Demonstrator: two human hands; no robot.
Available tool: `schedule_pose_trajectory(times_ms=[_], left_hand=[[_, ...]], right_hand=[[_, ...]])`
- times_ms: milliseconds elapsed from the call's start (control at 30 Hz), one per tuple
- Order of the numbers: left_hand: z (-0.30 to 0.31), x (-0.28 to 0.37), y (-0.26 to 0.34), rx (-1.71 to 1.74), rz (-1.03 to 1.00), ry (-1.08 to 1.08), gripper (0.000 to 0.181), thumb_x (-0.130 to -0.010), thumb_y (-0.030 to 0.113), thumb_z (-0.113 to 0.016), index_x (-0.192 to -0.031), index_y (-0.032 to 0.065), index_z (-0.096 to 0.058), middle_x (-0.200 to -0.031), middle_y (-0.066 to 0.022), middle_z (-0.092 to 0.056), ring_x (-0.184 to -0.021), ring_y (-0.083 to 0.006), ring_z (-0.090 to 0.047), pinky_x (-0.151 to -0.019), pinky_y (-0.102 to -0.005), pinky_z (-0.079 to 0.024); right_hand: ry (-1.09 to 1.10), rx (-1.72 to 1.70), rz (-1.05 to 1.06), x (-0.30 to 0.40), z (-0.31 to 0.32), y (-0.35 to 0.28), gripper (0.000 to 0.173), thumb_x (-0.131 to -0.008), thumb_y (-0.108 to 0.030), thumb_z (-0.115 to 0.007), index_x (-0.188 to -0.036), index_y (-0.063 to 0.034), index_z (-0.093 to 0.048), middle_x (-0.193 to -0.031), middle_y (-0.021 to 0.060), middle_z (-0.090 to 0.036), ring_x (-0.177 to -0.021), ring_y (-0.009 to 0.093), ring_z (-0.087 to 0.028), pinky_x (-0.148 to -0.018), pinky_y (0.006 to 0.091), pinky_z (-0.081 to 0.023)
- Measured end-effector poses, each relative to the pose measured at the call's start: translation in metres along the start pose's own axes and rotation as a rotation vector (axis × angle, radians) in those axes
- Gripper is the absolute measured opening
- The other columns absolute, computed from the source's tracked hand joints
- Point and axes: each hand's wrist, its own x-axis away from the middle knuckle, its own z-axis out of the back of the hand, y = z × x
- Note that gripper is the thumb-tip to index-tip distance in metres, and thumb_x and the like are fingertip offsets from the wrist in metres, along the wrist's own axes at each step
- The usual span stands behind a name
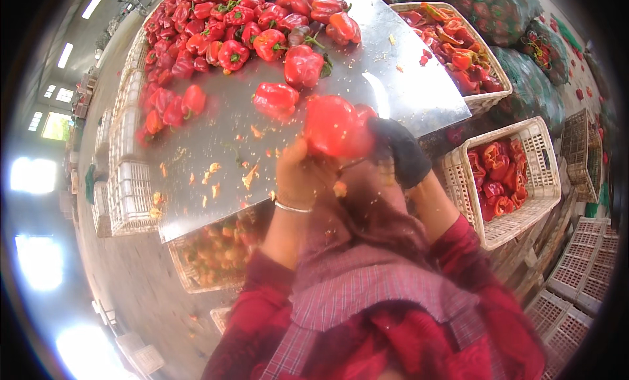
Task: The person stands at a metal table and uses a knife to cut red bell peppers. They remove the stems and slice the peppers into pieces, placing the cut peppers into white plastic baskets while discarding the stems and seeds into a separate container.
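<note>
A large red bell pepper (331, 127) is held over the near edge of the metal table, blurred by motion. My left hand (300, 176), bare with a bracelet at the wrist, grips its lower left side. My right hand (400, 151), in a dark glove, is at its right side; a thin dark item shows between the hands, too blurred to name. What the gloved fingers close on cannot be made out. Just beyond lie a whole red pepper (276, 100) and another (303, 65) with a green stem. A heap of red peppers (196, 31) covers the far left.
Pepper scraps (250, 176) and seeds are strewn over the metal table (196, 203). Cut peppers fill a plastic crate (506, 92) at the far right and partly fill a nearer crate (550, 183). Another crate (189, 284) with pepper cores sits below the near edge. Mesh sacks (530, 80) stand beyond.
</note>
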Motion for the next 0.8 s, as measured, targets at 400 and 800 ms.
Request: schedule_pose_trajectory(times_ms=[400, 800], left_hand=[[0.0, -0.011, 0.042, -0.579, -0.06, -0.244, 0.049, -0.076, 0.012, -0.069, -0.122, 0.0027, -0.052, -0.114, -0.0049, -0.057, -0.105, -0.0137, -0.054, -0.09, -0.0274, -0.045], [-0.028, -0.021, -0.002, -1.182, -0.111, 0.118, 0.033, -0.075, 0.013, -0.071, -0.102, 0.0012, -0.057, -0.093, -0.0048, -0.06, -0.085, -0.0126, -0.057, -0.076, -0.0276, -0.049]], right_hand=[[-0.25, 0.272, -0.054, 0.013, 0.015, -0.046, 0.044, -0.071, -0.008, -0.07, -0.113, 0.0009, -0.059, -0.071, 0.0047, -0.057, -0.047, 0.008, -0.046, -0.043, 0.0211, -0.036], [0.01, 0.384, 0.046, 0.025, 0.038, -0.025, 0.035, -0.079, -0.017, -0.067, -0.11, -0.0015, -0.063, -0.07, 0.0016, -0.059, -0.053, 0.008, -0.049, -0.047, 0.0223, -0.04]])
